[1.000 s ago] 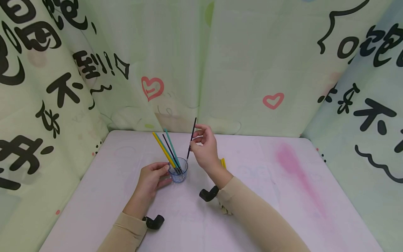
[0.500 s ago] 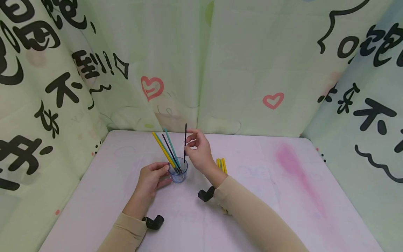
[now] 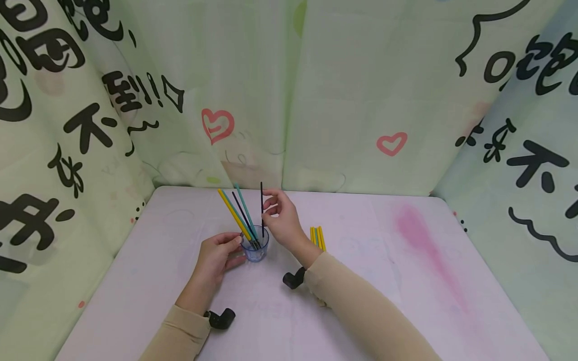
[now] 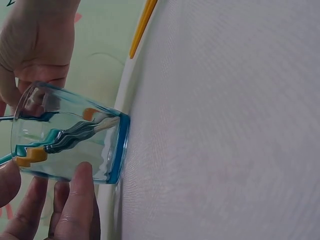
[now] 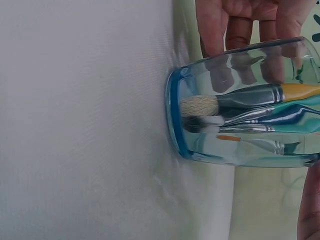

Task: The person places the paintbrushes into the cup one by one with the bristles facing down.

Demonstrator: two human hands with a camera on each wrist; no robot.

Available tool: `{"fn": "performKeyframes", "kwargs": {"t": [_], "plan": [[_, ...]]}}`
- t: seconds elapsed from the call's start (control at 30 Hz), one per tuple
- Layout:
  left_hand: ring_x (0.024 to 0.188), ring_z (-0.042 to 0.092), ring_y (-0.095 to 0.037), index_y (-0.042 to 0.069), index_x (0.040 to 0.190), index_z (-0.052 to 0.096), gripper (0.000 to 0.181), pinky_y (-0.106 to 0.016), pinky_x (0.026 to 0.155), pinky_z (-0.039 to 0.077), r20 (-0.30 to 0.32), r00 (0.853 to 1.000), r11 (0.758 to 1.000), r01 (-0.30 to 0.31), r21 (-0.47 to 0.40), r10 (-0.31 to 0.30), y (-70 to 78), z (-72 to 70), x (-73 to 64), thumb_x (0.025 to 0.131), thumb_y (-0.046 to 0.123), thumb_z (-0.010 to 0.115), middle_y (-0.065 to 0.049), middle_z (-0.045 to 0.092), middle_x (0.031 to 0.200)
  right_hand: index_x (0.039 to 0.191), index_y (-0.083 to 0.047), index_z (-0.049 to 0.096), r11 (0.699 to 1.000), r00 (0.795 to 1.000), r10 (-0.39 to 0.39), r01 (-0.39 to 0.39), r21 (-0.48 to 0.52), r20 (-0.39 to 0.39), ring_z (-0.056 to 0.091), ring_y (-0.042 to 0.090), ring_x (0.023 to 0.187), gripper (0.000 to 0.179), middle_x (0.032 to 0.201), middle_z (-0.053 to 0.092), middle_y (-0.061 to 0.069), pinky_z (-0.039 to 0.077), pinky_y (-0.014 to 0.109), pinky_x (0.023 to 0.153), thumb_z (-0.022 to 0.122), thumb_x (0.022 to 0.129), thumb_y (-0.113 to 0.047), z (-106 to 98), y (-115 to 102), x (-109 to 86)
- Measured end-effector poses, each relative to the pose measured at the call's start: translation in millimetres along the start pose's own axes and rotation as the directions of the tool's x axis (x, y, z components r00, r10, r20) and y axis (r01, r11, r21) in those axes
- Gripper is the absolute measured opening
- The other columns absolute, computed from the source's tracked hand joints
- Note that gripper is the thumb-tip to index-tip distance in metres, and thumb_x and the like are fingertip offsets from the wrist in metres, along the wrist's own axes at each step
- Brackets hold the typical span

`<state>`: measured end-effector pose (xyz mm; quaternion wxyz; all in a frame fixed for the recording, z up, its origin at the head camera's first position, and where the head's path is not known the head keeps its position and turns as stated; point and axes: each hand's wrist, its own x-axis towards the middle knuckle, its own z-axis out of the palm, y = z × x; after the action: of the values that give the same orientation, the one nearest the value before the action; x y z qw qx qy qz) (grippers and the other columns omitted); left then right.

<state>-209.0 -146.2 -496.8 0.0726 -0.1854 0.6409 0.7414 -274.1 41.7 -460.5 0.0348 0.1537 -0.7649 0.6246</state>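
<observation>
A clear glass cup (image 3: 256, 255) with a bluish base stands upright on the table. My left hand (image 3: 220, 255) holds its left side between thumb and fingers, as the left wrist view shows. Several paintbrushes lean left inside it, bristles down, with yellow (image 3: 229, 208), teal and dark handles. In my right hand (image 3: 283, 220), thumb and fingers pinch the upright dark handle of another paintbrush (image 3: 262, 198). Its lower end is inside the cup near the right wall, and its small orange-brown bristles (image 5: 228, 138) show through the glass above the base.
Several more brushes with yellow and teal handles (image 3: 318, 236) lie on the table (image 3: 384, 311), partly hidden under the right forearm. Black wrist cameras (image 3: 221, 318) jut from both sleeves. A printed curtain (image 3: 338, 100) encloses the back and sides.
My right hand has moved left and down with the dark paintbrush, which has become upright and gone lower into the cup. My left hand and the cup have stayed put.
</observation>
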Motion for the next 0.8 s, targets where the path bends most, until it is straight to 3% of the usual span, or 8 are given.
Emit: {"fn": "performKeyframes", "kwargs": {"t": [0.2,0.43,0.8], "plan": [[0.095,0.072,-0.018,0.002,0.13,0.073,0.028,-0.042,0.09,0.069,0.002,1.0,1.0,-0.006,0.007,0.006,0.3,-0.1,-0.7,0.104,0.014,0.072,-0.013,0.074,0.117,0.144,-0.012,0.059,0.999,1.0,0.018,-0.017,-0.029,0.024,0.063,0.021,0.089,0.053,0.111,0.063,0.017,0.062,0.024,0.077,0.067,0.096,0.009,1,5,0.1],[0.096,0.072,-0.018,0.001,0.13,0.072,0.029,-0.042,0.089,0.069,0.006,1.0,1.0,-0.002,0.009,0.002,0.2,-0.4,-1.6,0.105,0.014,0.071,-0.014,0.073,0.12,0.145,-0.02,0.062,0.992,0.994,0.094,-0.088,-0.094,0.063,0.07,0.024,0.096,0.052,0.118,0.069,0.015,0.068,0.032,0.088,0.069,0.099,0.003,-1,8,-4.9],[0.099,0.073,-0.019,0.003,0.132,0.072,0.03,-0.041,0.092,0.068,0.009,1.0,1.0,0.001,0.022,-0.001,1.2,0.6,-4.5,0.105,0.017,0.072,-0.018,0.072,0.129,0.144,-0.02,0.064,0.987,0.987,0.154,-0.152,-0.046,0.055,0.074,0.039,0.101,0.051,0.123,0.068,0.022,0.07,0.036,0.077,0.067,0.099,0.004,-15,9,-16.8]]}}
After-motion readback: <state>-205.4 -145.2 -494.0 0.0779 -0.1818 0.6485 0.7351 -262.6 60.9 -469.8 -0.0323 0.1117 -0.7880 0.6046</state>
